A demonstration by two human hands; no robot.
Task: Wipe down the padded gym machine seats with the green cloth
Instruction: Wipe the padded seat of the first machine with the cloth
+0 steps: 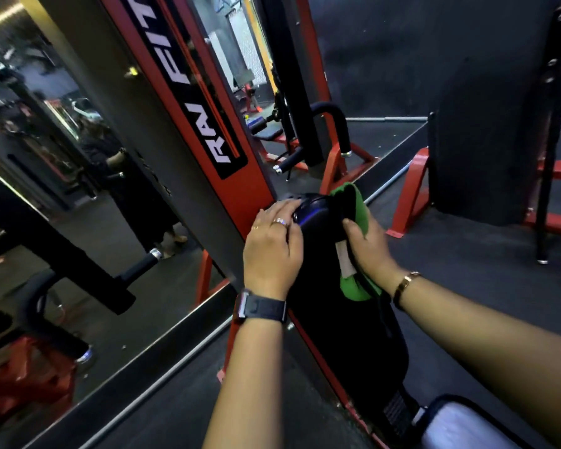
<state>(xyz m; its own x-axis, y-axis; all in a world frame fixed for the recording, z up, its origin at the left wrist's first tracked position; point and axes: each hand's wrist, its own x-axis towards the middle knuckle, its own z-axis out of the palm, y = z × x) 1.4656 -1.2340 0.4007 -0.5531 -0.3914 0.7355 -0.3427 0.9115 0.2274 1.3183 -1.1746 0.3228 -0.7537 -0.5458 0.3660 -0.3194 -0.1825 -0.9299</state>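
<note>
**Two hands at a black gym pad, one with a green cloth**

A large wall mirror fills the left side of the frame, showing blurred reflections of gym equipment. A red machine upright with white lettering on a black strip slants from the top centre down to the middle. Against it leans a long black padded backrest, running from the centre towards the lower right. A pale, shiny seat cushion sits in the lower right corner.

The left hand lies palm down on the upper left of the backrest, with its fingers spread and laid over the rounded top edge. The right hand is at the upper right edge of the same pad. Its thumb presses on the pad's face. Its fingers are hidden, and they seem to clasp the green cloth against the pad's side. The cloth shows above and below this hand, draped over the pad's right edge.

A dark watch bands the left wrist, a thin gold bracelet circles the right wrist, and a ring sits on a left finger.
</note>
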